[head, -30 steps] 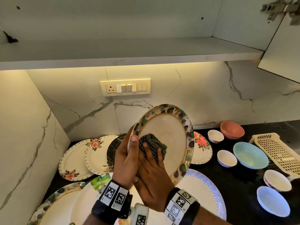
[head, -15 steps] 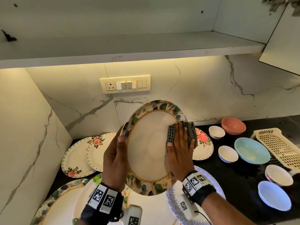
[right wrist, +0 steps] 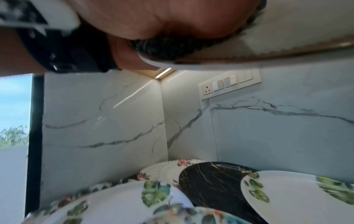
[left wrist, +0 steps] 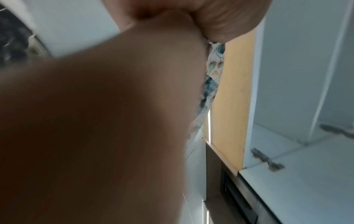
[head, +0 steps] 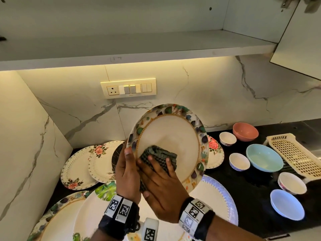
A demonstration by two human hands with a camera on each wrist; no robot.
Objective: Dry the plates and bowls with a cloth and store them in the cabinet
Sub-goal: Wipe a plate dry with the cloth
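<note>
The scene is viewed from head height, down onto the worktop and wall. The left wrist view, perhaps aimed upward, is blocked by blurred skin at close range. The switch plate is shared with the right wrist view.

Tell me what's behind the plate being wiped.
Behind the leaf-rimmed plate, a rose-patterned plate shows at its right edge and a black marbled plate at its left. Their middles, and anything between them, are covered.

warm yellow strip light under cabinet shelf washes marble wall; black counter dim. head view sharp, edges bowed. wrist views cooler, motion-blurred, near skin out of focus.
</note>
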